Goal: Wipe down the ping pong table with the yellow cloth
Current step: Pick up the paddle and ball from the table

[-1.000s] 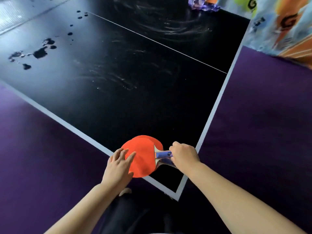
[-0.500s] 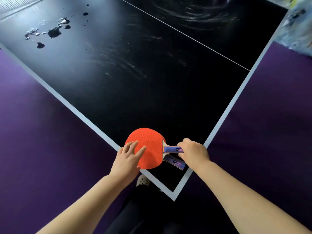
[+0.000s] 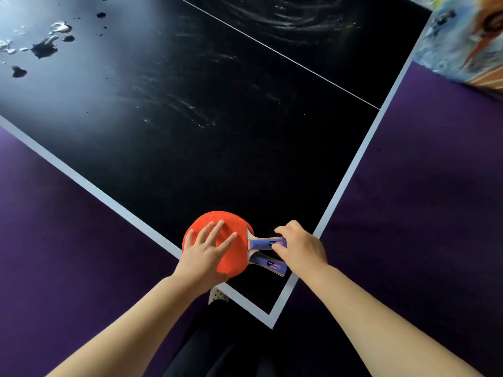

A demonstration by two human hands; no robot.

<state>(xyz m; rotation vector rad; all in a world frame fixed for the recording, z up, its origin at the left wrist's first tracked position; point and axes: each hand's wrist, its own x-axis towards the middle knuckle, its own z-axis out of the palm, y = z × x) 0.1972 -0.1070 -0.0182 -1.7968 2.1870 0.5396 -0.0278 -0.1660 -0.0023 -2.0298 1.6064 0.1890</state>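
The black ping pong table (image 3: 190, 148) with a pale border fills the upper view, its near corner pointing at me. Two stacked paddles lie near that corner, the upper one with a red face (image 3: 231, 235). My left hand (image 3: 206, 251) rests flat on the red face with fingers spread. My right hand (image 3: 299, 246) pinches the upper blue handle (image 3: 265, 243); a second blue handle (image 3: 268, 265) sticks out below it. Wet streaks and swirls mark the table top. No yellow cloth is in view.
Puddles of liquid (image 3: 43, 49) sit on the table at the far left. Purple carpet (image 3: 424, 202) surrounds the table. A colourful printed surface (image 3: 468, 39) stands at the upper right. My dark-clothed legs and a dotted shoe (image 3: 217, 296) show below the corner.
My left hand has slid further onto the red paddle face. The paddles stay at the corner, and the view has shifted slightly toward the table.
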